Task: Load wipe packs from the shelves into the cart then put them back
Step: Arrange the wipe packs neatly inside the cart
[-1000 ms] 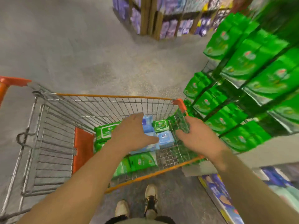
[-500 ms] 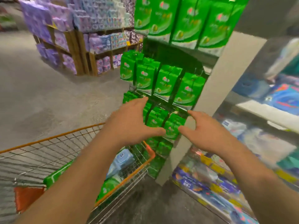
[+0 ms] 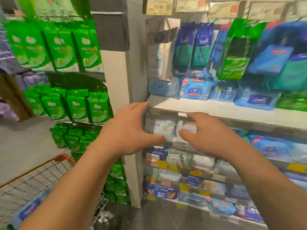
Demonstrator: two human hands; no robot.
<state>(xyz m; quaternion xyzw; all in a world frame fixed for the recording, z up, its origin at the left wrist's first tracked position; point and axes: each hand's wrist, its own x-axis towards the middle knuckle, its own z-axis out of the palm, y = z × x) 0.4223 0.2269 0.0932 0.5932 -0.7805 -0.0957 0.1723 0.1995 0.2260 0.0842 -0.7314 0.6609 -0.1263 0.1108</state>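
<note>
Both my hands are raised side by side in front of the shelving, palms facing each other, holding nothing. My left hand (image 3: 127, 130) has its fingers spread just left of two white wipe packs (image 3: 163, 127) on the shelf below a white shelf board (image 3: 216, 107). My right hand (image 3: 207, 135) hovers over the right white pack. Blue wipe packs (image 3: 194, 88) lie on the board above. The wire cart (image 3: 38, 176) with its orange rim sits at the lower left, and a blue pack (image 3: 28, 210) lies inside it.
Green packs (image 3: 79, 105) hang on a rack at the left, beside a grey upright post (image 3: 119, 90). Taller blue and green packs (image 3: 235, 52) stand on the upper shelf. Lower shelves (image 3: 191, 176) hold mixed packs with yellow price tags. Grey floor lies to the left.
The view has swung up and right from the cart to the shelves. Both hands have lifted out of the cart, holding nothing, and now hover before the white packs.
</note>
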